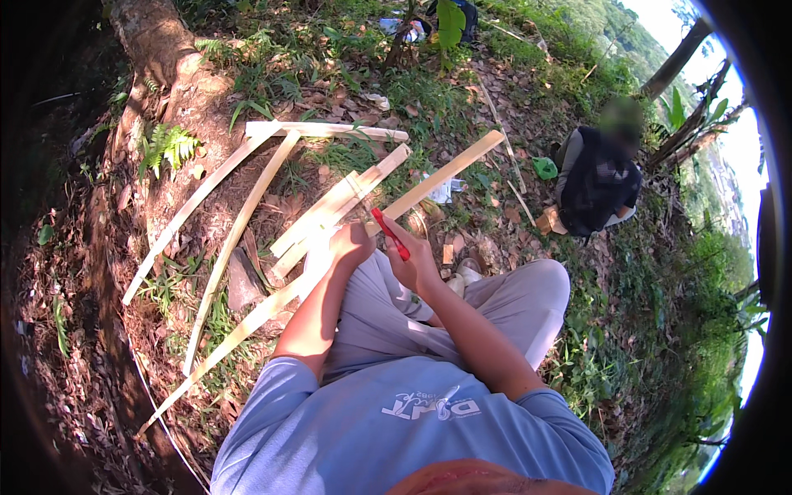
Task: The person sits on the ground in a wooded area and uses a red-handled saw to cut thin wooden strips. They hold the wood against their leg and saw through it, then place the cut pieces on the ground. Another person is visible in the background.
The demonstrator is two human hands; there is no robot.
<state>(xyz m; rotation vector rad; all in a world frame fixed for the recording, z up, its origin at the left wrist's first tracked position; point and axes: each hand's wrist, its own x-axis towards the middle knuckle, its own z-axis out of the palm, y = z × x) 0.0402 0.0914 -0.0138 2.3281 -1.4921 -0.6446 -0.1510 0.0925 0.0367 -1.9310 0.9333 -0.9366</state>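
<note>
A long, pale wooden strip [450,177] lies slantwise across my lap, from the lower left to the upper right. Around its middle my left hand [352,246] is closed, hiding part of the wood. My right hand [415,266], just beside it, grips a red-handled tool [391,233]. A thin part seems to extend from the handle toward the wood, but the tool's exact kind is unclear. Shorter wooden strips [318,213] lie side by side just beyond my left hand, partly covered by it.
More wooden strips [237,245] lie on the leafy ground to the left, below a tree trunk [153,41]. A stone [242,280] sits near my left knee. A person in dark clothing [596,183] sits at the right, near a green bag [544,167].
</note>
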